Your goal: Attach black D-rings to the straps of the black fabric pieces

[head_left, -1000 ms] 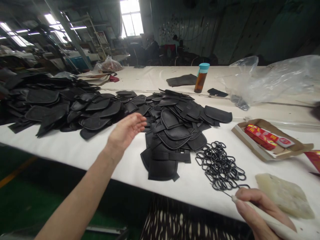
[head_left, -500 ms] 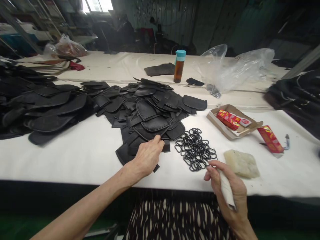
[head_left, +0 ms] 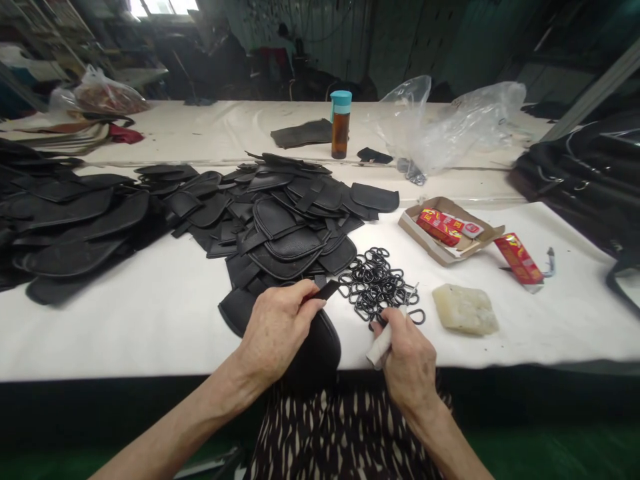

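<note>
My left hand (head_left: 277,327) pinches the strap (head_left: 329,290), which looks light and pliable, best held near its tip. My right hand (head_left: 409,357) grips the tool (head_left: 380,347) by the rings (head_left: 374,280).

- Showed solid black on the curved flap (head_left: 321,343), on the narrow strap (head_left: 327,291) and across the heaped pieces (head_left: 285,237).
- Repeated black in the rings (head_left: 373,280).
- Contrasted off-white on the tool handle (head_left: 380,348).
- Clouded pale yellow-green over the block (head_left: 465,309).
- Spread plain white along the near tabletop (head_left: 165,333).
- Splashed red and yellow on the loose packet (head_left: 519,259), beside tan on the cardboard box (head_left: 424,241).
- Paired turquoise with amber-brown on the bottle (head_left: 341,133).
- Streaked cream over near-black on the patterned garment (head_left: 310,437).
</note>
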The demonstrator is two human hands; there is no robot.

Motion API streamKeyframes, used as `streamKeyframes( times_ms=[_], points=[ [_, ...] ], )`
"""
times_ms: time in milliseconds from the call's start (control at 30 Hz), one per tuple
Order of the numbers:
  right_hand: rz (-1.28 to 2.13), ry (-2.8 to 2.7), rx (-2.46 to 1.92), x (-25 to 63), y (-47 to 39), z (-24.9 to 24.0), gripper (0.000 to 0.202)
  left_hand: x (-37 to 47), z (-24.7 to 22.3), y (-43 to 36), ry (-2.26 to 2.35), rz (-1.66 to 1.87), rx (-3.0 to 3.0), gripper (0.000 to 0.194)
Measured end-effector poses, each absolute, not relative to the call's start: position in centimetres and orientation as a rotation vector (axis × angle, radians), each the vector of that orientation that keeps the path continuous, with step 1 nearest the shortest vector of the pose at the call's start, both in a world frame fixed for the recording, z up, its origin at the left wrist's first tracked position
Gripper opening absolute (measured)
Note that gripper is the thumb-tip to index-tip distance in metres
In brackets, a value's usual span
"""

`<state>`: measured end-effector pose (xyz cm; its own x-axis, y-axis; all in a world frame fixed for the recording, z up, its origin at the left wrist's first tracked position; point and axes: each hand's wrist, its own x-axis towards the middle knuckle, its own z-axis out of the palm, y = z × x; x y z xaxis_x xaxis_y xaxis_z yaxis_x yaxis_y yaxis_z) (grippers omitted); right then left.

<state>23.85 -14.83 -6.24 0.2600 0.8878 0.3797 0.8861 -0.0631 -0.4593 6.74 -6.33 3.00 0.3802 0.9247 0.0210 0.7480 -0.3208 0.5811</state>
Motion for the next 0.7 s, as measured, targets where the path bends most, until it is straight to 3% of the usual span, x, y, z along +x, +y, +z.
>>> streamKeyframes(
  times_ms=[133,267,433,700],
  points=[
    [0.102,-1.537,-1.874,24.1,-14.7,-6.2,0.013,7.7,1.1,-7.3,1.382,0.637,1.813,0.020],
    [0.294,-1.405,-1.831,24.6,-14.6,-5.3,0.004,8.6,-2.2,-8.0,1.321,0.604,1.556,0.024],
    [0.493,-1.260,-1.744,24.8,-13.8,-3.7,0.008,8.9,-3.8,-8.4,1.285,0.586,1.438,0.025],
    [0.134,-1.670,-1.657,23.7,-11.9,-3.1,0.006,8.7,-3.7,-8.7,1.270,0.637,1.529,0.026]
  ],
)
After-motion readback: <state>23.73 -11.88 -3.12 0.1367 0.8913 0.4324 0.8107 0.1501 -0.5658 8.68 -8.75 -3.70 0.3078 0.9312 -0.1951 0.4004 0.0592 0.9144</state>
